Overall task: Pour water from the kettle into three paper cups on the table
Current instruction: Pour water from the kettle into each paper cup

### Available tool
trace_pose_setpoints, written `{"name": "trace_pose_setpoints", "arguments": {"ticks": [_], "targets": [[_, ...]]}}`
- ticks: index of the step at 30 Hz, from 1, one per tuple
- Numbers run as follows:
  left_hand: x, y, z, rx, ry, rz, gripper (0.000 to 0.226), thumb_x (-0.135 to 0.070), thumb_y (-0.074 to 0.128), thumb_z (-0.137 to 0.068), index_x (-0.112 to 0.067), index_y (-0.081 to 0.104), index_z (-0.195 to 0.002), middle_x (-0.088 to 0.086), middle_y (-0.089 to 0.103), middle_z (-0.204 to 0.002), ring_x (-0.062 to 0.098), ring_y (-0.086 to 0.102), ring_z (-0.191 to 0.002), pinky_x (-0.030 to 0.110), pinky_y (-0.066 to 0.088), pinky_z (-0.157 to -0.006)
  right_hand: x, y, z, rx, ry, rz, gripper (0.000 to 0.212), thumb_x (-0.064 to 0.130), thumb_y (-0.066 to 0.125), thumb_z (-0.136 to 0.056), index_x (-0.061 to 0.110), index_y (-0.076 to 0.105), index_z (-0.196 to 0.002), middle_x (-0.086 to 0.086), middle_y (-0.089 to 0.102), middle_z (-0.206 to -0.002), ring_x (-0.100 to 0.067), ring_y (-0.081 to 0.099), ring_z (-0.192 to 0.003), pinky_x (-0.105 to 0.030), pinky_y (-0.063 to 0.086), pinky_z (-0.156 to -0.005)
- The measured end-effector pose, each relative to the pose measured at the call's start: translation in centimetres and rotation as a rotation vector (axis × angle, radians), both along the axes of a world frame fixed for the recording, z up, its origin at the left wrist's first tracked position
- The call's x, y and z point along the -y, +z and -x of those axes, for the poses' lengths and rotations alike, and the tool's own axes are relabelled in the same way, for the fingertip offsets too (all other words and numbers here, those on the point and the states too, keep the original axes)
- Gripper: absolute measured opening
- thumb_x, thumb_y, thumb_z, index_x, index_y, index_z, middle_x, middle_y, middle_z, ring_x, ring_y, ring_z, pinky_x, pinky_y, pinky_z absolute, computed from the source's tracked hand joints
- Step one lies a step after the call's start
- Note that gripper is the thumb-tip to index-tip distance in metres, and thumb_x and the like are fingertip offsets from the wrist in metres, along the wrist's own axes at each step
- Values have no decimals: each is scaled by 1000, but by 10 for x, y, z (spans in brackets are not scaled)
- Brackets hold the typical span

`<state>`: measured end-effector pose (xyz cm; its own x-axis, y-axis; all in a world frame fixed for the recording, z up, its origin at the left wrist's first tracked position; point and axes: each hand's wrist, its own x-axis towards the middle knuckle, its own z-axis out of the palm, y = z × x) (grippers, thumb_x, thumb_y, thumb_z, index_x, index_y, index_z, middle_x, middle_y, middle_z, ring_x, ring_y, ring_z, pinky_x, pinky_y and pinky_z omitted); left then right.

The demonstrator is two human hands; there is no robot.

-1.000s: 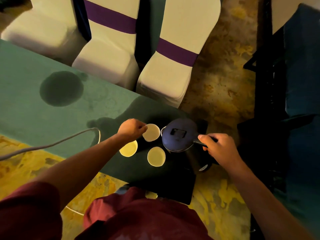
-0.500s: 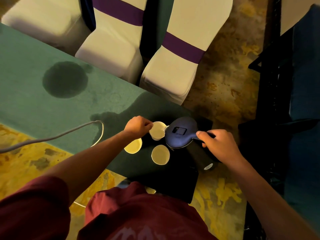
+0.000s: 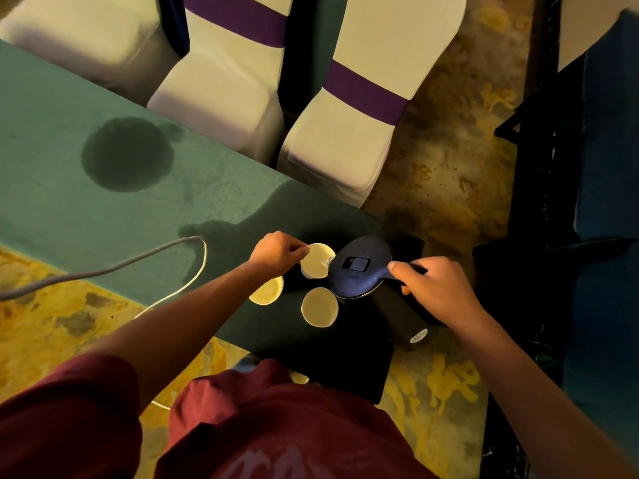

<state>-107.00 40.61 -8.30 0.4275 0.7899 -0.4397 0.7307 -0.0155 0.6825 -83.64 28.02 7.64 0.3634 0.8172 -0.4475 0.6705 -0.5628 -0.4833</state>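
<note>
Three pale paper cups stand close together at the near right corner of the green table (image 3: 69,188). My left hand (image 3: 278,252) grips the far cup (image 3: 316,261) by its left side. The dark kettle (image 3: 359,269) is tilted toward that cup, its spout at the cup's right rim, with a thin stream showing there. My right hand (image 3: 432,290) grips the kettle's handle. The left cup (image 3: 266,292) is partly hidden under my left wrist. The near cup (image 3: 320,307) stands free in front of the kettle.
A dark round wet patch (image 3: 126,153) marks the tablecloth at the left. A grey cable (image 3: 114,271) runs over the table's near edge. White covered chairs with purple bands (image 3: 349,108) stand beyond the table. Dark furniture (image 3: 594,209) fills the right side above a patterned floor.
The kettle has tipped further toward the far cup and its spout now meets the rim. My left hand keeps hold of that cup.
</note>
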Motion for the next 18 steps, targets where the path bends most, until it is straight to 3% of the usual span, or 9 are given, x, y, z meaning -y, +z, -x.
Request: {"name": "trace_pose_setpoints", "arguments": {"ticks": [4,13,18], "targets": [[-1,-3,1,10,-4,12,29,-35,60,-98,-21,73,-119,2,77,-106,12,68,-85,29,57,-75,1,1,2,4,-1,12,49,46,64,-92,13,69,-56,9,56,-41,-13,58,-52,-32,39,-53],[-2,-6,2,20,1,28,29,-36,60,-97,-22,73,-119,1,76,-107,11,68,-87,29,57,-76,0,1,2,9,-2,22,48,45,64,-93,14,69,-58,10,59,-44,-11,59,-53,-29,39,-52],[-2,-7,2,32,-2,29,29,-35,60,-97,-20,72,-120,2,76,-105,10,66,-84,23,50,-69,2,2,3,2,-24,39,47,45,64,-92,16,69,-56,14,60,-43,-10,59,-53,-29,39,-53]]}}
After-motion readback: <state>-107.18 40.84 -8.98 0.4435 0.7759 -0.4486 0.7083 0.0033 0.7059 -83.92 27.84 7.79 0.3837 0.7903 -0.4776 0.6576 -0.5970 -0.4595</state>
